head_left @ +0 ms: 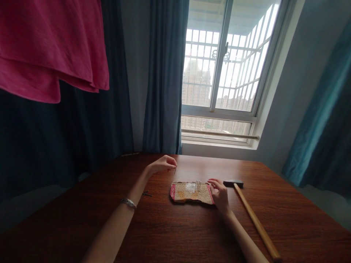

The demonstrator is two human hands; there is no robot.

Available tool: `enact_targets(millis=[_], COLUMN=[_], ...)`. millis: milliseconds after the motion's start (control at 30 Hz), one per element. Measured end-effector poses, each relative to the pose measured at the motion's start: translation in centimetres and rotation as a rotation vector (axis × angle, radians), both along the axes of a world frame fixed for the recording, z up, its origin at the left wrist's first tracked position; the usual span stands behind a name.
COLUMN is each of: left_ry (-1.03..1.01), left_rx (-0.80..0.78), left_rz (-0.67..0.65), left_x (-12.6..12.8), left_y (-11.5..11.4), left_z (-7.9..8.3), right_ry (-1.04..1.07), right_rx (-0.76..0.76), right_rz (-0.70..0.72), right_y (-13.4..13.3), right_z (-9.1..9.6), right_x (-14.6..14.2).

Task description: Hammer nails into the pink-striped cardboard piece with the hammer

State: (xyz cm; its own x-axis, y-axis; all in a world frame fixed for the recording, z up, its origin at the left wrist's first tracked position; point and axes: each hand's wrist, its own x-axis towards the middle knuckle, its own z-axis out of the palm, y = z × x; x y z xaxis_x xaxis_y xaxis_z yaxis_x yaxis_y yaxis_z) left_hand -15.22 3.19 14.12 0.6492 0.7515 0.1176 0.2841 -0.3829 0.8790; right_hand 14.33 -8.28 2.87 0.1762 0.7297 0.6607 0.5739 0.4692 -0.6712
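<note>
One thin nail (175, 170) is pinched in your raised left hand (163, 163), wrist bent; your right hand (220, 195), fingers parted, touches the patterned board (190, 196).

L hand (165, 164) pinched, R hand (219, 193) lower

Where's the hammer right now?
In the head view, the hammer lies on the table, just right of the right hand, its handle slanting down toward the picture's bottom edge.
</note>
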Motion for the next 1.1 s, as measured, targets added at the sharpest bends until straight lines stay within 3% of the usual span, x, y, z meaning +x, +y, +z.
enact_targets(millis=[67, 200, 367, 733, 900, 1100], left_ry=[-0.054, -0.122, -0.187, -0.22, -0.249, -0.447], left_rx=[-0.018, -0.046, -0.075, -0.076, -0.088, -0.092], left_rz=[-0.065, -0.117, -0.067, -0.044, -0.042, 0.289], left_x=[2.8, 7.9, 11.5, 12.4, 12.5, 12.9], left_y=[-1.1, -3.4, -5.7, -6.4, -5.6, -1.6], left_z=[-0.3, -2.3, -4.2, -5.1, -5.5, -8.3], right_ry=[0.129, 0.358, 0.513, 0.478, 0.407, 0.41], right_rx=[-0.048, -0.148, -0.279, -0.382, -0.381, -0.333], right_rz=[0.065, 0.185, 0.292, 0.331, 0.314, 0.21], right_y=[-0.4, -0.9, -1.0, -1.1, -0.8, 0.9], right_z=[0.5, 1.4, 2.0, 2.1, 1.9, 1.1], right_x=[-0.6, -1.2, -1.3, -1.5, -0.8, 0.9])
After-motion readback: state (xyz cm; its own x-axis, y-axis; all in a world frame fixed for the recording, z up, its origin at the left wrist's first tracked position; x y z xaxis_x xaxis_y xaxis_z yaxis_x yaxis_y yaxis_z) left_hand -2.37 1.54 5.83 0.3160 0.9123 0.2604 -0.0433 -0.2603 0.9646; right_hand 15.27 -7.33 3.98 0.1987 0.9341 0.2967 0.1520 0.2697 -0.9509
